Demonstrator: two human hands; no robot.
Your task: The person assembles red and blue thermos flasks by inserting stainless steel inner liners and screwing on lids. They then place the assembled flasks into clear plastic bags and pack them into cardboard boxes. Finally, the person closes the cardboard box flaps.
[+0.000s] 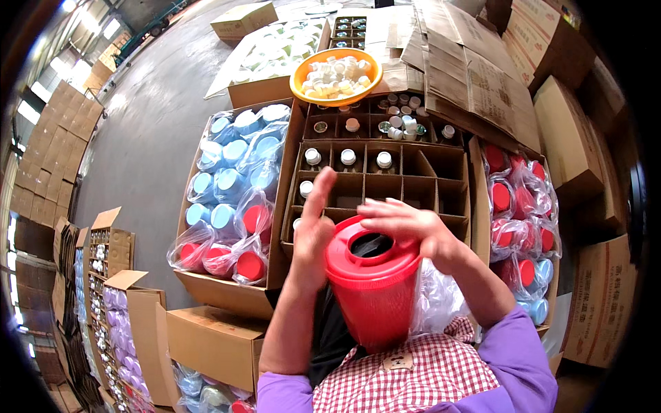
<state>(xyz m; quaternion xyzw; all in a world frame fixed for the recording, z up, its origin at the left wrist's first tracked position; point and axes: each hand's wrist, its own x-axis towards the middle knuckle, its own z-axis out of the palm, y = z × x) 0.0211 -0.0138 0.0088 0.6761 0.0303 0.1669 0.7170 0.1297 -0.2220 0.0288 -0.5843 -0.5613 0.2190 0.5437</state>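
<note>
Uncurled left hand beside a red bin, right hand outstretched over its lid

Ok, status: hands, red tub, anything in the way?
Left hand open, at tub's left rim. Right hand open, over lid's far right. Red tub at the lap, lid on. Neither hand blocks the lid opening.

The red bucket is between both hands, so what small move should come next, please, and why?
Perhaps lower the left hand onto the lid of the red bucket: that hand points upward, past the edge, whereas the right hand reaches over the opposite side, so the grip looks uneven.
</note>
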